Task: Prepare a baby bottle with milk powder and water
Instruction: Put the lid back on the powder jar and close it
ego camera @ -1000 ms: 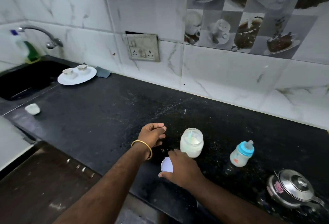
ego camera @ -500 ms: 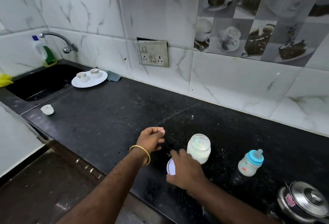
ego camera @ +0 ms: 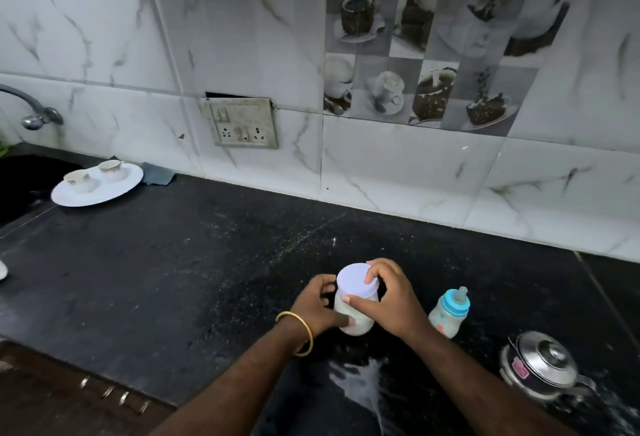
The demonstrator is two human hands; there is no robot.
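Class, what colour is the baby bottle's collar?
Light blue collar, seen in the head view.

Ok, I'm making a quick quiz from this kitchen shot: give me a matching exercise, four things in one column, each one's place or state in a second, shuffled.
Things:
1. jar
2. baby bottle
3. two cups
4. steel pot

Place or state:
A. on the white plate by the sink
B. lidded, at the counter's right end
C. standing alone, teal collar, teat on
D. gripped by the left hand, the right hand holding the white lid on top

Pairs: 1-D, 2-C, 3-A, 4-B

black counter (ego camera: 173, 280), jar (ego camera: 353, 318), baby bottle (ego camera: 448, 312), pot (ego camera: 540, 366), plate (ego camera: 97, 186)
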